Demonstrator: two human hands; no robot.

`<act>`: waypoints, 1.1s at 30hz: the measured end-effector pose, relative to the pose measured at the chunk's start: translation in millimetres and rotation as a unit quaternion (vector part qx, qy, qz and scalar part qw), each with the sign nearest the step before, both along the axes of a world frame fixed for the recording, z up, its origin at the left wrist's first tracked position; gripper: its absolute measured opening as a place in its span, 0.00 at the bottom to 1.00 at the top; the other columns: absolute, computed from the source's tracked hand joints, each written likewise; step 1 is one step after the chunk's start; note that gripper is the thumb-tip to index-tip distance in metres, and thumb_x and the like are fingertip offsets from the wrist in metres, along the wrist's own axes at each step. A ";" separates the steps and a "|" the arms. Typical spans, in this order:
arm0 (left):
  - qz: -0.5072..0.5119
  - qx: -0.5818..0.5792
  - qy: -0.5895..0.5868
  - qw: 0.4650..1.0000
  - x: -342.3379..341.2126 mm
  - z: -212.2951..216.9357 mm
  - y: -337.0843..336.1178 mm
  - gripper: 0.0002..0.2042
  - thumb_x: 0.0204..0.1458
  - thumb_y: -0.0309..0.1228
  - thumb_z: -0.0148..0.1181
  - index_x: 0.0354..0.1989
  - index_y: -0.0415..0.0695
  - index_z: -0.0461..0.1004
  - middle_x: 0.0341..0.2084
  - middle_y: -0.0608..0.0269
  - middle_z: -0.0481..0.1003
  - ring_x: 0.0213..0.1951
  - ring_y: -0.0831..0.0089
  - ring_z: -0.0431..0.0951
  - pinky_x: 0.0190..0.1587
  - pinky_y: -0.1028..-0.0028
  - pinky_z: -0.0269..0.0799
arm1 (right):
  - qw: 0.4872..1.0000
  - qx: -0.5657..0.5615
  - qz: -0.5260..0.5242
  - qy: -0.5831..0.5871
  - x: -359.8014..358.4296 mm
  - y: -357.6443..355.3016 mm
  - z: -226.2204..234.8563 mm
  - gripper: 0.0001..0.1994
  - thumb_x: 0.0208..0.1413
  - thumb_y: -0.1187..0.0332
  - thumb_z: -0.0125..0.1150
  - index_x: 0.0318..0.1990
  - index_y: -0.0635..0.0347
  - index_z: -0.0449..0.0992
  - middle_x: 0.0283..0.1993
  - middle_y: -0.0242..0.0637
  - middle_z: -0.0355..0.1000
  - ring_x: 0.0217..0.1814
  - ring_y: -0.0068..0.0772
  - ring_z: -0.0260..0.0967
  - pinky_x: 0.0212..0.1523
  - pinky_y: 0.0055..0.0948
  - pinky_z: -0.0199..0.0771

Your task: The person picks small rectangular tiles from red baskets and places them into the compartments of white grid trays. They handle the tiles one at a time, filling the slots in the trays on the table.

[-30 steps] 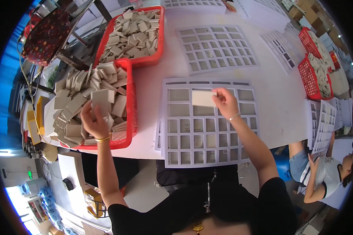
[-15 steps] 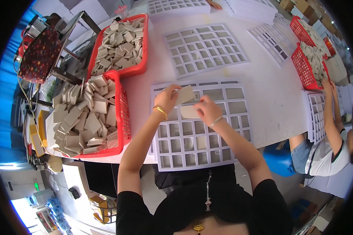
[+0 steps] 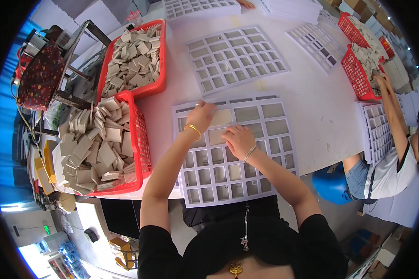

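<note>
On the white table, pale tiles lie against left fingers and right fingers, grip unclear.

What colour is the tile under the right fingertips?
The tile is pale cream, seen best in the head view.

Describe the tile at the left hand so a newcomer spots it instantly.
On the white table, find the frame at the near edge. The pale rectangular tile at the left hand sits one row higher in view than its lookalike at the right hand.
</note>
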State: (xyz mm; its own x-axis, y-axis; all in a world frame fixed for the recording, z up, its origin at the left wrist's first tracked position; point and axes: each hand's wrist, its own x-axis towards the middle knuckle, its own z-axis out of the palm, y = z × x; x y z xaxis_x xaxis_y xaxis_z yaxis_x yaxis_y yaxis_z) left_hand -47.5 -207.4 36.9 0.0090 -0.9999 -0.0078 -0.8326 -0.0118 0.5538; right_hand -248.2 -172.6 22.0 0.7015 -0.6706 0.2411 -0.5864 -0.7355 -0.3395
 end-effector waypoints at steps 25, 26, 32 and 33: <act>0.027 -0.091 -0.207 0.974 113.5 59.7 -80.7 0.09 0.50 0.28 0.53 0.38 0.52 0.75 0.32 0.58 0.77 0.37 0.55 0.77 0.40 0.59 0.72 | 0.985 0.080 -0.013 0.152 20.9 -37.1 18.3 0.31 0.37 0.50 0.71 0.50 0.49 0.70 0.53 0.36 0.65 0.54 0.40 0.64 0.55 0.42 0.58; 0.089 -0.125 -0.190 0.970 139.6 59.5 -92.2 0.09 0.51 0.27 0.51 0.39 0.49 0.74 0.32 0.54 0.76 0.35 0.53 0.78 0.39 0.57 0.73 | 0.985 0.095 -0.009 0.143 21.9 -38.3 18.3 0.32 0.36 0.49 0.71 0.51 0.49 0.69 0.53 0.37 0.65 0.54 0.40 0.64 0.55 0.43 0.58; 0.182 -0.093 -0.073 0.976 228.0 24.5 -155.2 0.33 0.41 0.24 0.61 0.59 0.49 0.58 0.52 0.43 0.66 0.56 0.44 0.64 0.56 0.58 0.64 | 0.978 0.077 0.003 0.195 23.6 -34.7 27.9 0.40 0.31 0.44 0.73 0.54 0.51 0.66 0.56 0.41 0.63 0.56 0.42 0.64 0.56 0.45 0.57; 0.164 -0.062 -0.051 0.983 227.0 22.5 -160.8 0.37 0.40 0.25 0.62 0.62 0.51 0.54 0.55 0.43 0.63 0.59 0.44 0.60 0.59 0.58 0.62 | 0.979 0.076 0.002 0.191 24.2 -33.4 29.2 0.40 0.31 0.45 0.73 0.54 0.51 0.66 0.56 0.41 0.62 0.57 0.42 0.63 0.56 0.45 0.57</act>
